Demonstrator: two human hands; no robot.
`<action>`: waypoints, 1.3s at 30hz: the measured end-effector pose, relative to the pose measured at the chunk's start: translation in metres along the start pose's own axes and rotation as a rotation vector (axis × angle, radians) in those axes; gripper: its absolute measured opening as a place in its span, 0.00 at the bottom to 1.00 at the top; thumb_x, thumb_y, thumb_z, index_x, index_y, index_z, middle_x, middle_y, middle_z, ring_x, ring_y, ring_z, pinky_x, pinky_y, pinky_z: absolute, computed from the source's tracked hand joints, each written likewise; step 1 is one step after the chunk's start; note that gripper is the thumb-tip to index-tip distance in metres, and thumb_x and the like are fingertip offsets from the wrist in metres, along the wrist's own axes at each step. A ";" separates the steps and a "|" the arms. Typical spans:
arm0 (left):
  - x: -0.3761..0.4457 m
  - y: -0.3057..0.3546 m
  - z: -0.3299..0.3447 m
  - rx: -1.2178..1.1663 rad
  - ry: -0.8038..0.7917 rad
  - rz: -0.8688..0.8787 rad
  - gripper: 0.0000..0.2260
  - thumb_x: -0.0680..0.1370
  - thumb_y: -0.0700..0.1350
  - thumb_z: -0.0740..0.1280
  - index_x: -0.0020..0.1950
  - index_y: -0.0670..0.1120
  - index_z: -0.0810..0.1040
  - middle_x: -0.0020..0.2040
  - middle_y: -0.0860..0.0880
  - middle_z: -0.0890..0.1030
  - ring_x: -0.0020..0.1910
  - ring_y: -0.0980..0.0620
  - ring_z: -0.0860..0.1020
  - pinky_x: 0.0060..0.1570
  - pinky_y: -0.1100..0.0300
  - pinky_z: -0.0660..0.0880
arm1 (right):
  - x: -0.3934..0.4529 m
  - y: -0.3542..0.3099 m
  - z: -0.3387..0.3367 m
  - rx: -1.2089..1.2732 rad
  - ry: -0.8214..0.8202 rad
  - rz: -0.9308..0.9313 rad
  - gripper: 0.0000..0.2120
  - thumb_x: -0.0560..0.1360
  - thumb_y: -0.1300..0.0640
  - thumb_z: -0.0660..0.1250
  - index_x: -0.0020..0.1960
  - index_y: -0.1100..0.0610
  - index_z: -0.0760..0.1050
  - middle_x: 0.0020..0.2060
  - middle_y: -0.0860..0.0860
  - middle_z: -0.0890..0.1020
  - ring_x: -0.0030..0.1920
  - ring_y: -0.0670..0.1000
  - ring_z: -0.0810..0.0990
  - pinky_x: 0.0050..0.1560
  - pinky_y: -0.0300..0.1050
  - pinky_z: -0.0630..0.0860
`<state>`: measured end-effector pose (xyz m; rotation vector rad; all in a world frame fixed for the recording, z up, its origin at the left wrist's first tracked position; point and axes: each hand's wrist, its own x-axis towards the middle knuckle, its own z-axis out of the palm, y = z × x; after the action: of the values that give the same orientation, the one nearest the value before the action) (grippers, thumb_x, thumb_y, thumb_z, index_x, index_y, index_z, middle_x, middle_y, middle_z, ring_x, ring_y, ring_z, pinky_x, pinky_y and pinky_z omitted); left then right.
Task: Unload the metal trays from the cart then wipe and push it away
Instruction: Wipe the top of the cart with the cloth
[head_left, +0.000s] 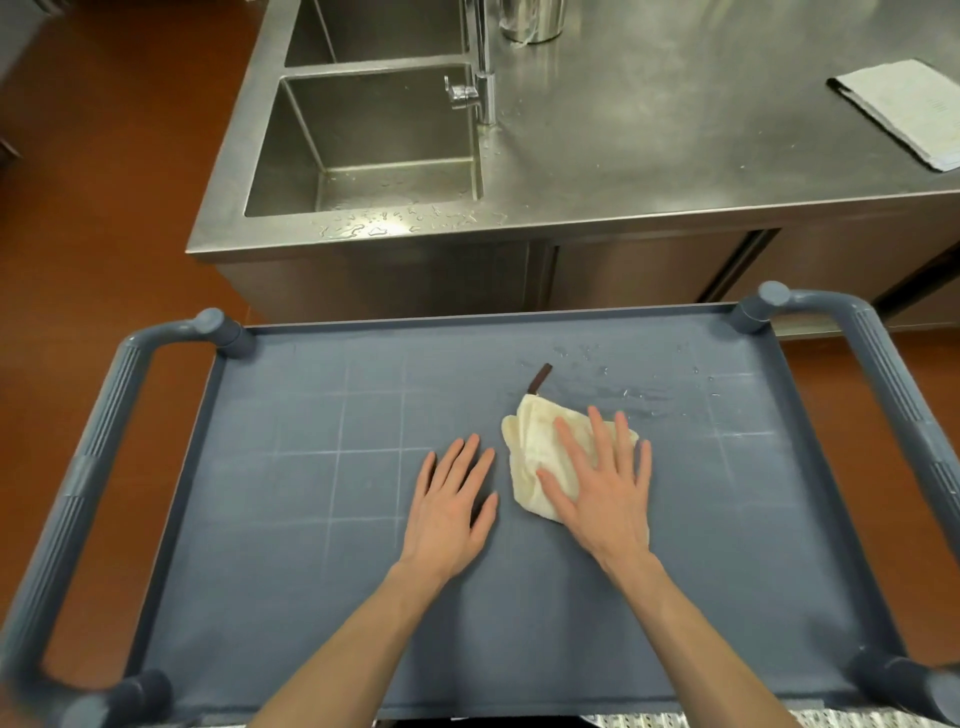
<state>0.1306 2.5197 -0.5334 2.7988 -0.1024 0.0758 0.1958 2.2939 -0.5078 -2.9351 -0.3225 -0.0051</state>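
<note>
Right under us sits the blue-grey cart (291, 597), its flat top shelf bare of trays, a ribbed handle at each end, parked just in front of the steel counter (649, 156) with its twin sink (363, 150) and tap (480, 62). We've got our right hand (602, 488) pressing flat, fingers spread straight, on the cream cloth (530, 441), near water droplets (639, 389). Our left hand (452, 504) lies flat with straight fingers on the shelf beside it.
</note>
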 end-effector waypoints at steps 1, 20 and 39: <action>-0.005 -0.007 -0.003 0.015 -0.004 0.005 0.26 0.86 0.56 0.58 0.83 0.50 0.66 0.85 0.50 0.61 0.85 0.50 0.58 0.82 0.42 0.56 | -0.001 0.006 -0.001 -0.004 -0.012 0.020 0.33 0.80 0.32 0.56 0.82 0.41 0.60 0.83 0.51 0.60 0.84 0.60 0.55 0.79 0.67 0.52; -0.039 -0.057 -0.023 0.096 -0.027 -0.203 0.33 0.83 0.64 0.57 0.85 0.53 0.61 0.86 0.49 0.57 0.86 0.46 0.55 0.82 0.37 0.50 | -0.025 0.059 -0.015 0.170 -0.015 0.028 0.27 0.85 0.46 0.46 0.82 0.50 0.64 0.82 0.53 0.63 0.82 0.62 0.57 0.78 0.61 0.62; -0.072 -0.132 -0.058 0.030 0.025 -0.127 0.26 0.84 0.49 0.55 0.82 0.42 0.67 0.82 0.44 0.68 0.81 0.44 0.66 0.80 0.47 0.58 | -0.044 -0.221 0.040 0.070 -0.021 -0.074 0.29 0.83 0.36 0.56 0.81 0.46 0.66 0.79 0.56 0.68 0.79 0.66 0.63 0.77 0.65 0.62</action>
<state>0.0674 2.6676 -0.5274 2.8258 0.0837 0.0815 0.1044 2.5039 -0.5072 -2.8539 -0.4247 0.0258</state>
